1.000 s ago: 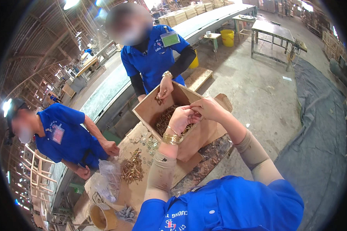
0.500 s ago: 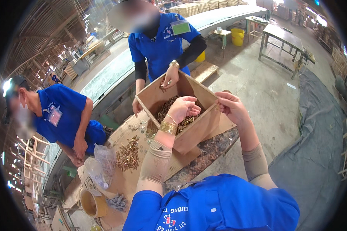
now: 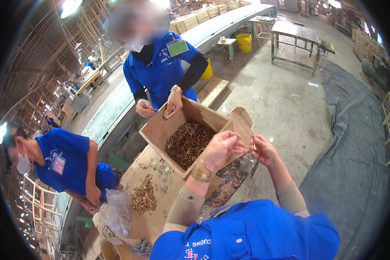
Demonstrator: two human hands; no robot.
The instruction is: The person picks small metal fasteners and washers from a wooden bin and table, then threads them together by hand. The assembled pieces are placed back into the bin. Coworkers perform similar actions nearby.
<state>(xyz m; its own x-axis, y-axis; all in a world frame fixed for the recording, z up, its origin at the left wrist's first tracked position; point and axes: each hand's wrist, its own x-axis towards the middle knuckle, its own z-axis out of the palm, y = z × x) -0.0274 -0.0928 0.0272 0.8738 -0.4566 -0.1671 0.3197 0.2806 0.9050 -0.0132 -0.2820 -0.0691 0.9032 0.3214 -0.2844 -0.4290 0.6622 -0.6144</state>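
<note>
My right hand (image 3: 265, 151) pinches a small brass-coloured bolt (image 3: 254, 147) between thumb and fingers, just beyond the right corner of a wooden box (image 3: 199, 113). Close beside it, my left hand (image 3: 225, 148) is held up with curled fingers over the box's near right edge; whatever lies in them is hidden. Inside the box is a heap of brass-coloured bolts (image 3: 188, 145). More loose bolts (image 3: 144, 195) are piled on the cardboard-covered table (image 3: 160, 216), next to scattered washers (image 3: 162, 171).
Across the box a co-worker (image 3: 156, 73) holds both hands at its far rim. Another co-worker (image 3: 69, 151) stands at the left. A clear plastic bag (image 3: 118, 210) and a yellowish container (image 3: 112, 249) occupy the table's left side. A cardboard flap (image 3: 239, 121) sticks out behind the box.
My left hand has come out of the box to its near right side. My right hand has moved off the box's corner toward me. The co-worker's hands have shifted to the far rim.
</note>
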